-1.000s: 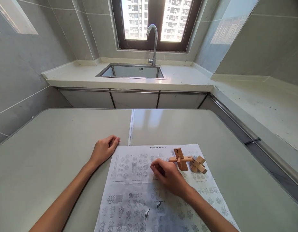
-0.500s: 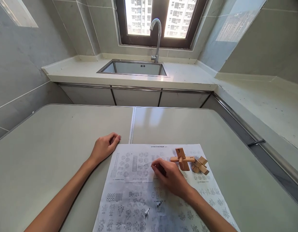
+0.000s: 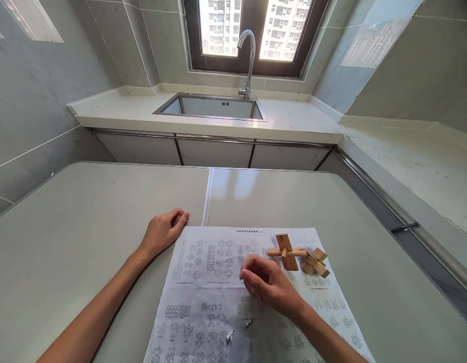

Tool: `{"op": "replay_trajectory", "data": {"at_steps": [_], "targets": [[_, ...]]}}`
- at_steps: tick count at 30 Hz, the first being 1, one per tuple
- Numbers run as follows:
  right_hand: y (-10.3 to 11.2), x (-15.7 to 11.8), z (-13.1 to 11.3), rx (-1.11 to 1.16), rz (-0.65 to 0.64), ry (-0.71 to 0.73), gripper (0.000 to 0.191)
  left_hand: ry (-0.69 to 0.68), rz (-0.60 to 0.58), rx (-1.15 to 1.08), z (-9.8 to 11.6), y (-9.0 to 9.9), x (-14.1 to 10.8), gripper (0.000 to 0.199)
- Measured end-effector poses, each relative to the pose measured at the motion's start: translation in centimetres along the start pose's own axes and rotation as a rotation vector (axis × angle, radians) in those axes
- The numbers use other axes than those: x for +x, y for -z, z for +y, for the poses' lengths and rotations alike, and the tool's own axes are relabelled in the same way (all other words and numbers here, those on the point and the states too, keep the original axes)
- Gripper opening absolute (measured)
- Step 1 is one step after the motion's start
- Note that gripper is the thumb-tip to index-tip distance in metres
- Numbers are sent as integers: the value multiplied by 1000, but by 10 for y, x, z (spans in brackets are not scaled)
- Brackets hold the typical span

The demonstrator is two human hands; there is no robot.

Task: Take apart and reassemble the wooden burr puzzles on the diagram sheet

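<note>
The counter [image 3: 85,227], split by a pale seam [image 3: 207,201], fills the lower view; past its far edge stands the worktop [image 3: 294,120] with the sink [image 3: 209,106]. The sheet [image 3: 197,295], printed with small diagrams, lies near the counter's close side and runs out of view at the bottom.

The right hand [image 3: 269,283] is over the sheet. In the last half second it has come slightly nearer the body and rolled, so the thumb side shows more. That small shift has moved none of the wooden things: both stay untouched. Its fingers are bent in a loose curl with nothing visible in them; whether the tips meet, or the hand touches the paper, I cannot tell. The left hand [image 3: 166,228] rests on the counter at the sheet's upper left corner, unchanged, its fingers folded in a slack fist, the palm hidden.

The wooden cross [image 3: 284,257] sits on the sheet's upper right part, beyond the right hand and apart from it. The smaller star [image 3: 315,263] is at its right, very close, perhaps touching, and near the sheet's right edge.

For movement, there is broad room left of the left arm and between the sheet and the far edge; on the right, the counter extends well past the star.
</note>
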State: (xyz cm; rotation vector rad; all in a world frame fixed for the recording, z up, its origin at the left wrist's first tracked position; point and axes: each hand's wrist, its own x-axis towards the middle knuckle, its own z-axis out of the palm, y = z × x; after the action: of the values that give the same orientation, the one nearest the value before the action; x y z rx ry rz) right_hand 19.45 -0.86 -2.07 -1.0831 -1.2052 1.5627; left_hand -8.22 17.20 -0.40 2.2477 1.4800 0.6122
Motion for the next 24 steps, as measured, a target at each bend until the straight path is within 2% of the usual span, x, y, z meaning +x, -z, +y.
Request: {"op": "replay_trajectory", "data": {"at_steps": [3,6,10,16,19,21,22,24], "targets": [[-1,0,1,292,-127,-89,58,5,-5,-5,1,0,0,43],[-2,-2,5,501,-202,-79,68,12,-3,-7,0,0,-1,43],[0,-6,11,694,-183,7,70,11,-2,-13,0,-1,0,42],[3,-9,9,787,-131,34,76,5,-2,0,2,0,1,43],[7,-20,-3,676,-88,70,73,4,1,4,2,0,1,44],[14,-35,-12,483,12,110,71,5,-1,-2,1,0,1,44],[19,-45,-16,339,76,131,69,5,-2,-5,0,0,2,44],[32,-66,-23,-58,368,164,58,6,-4,-7,-1,-1,1,44]]}}
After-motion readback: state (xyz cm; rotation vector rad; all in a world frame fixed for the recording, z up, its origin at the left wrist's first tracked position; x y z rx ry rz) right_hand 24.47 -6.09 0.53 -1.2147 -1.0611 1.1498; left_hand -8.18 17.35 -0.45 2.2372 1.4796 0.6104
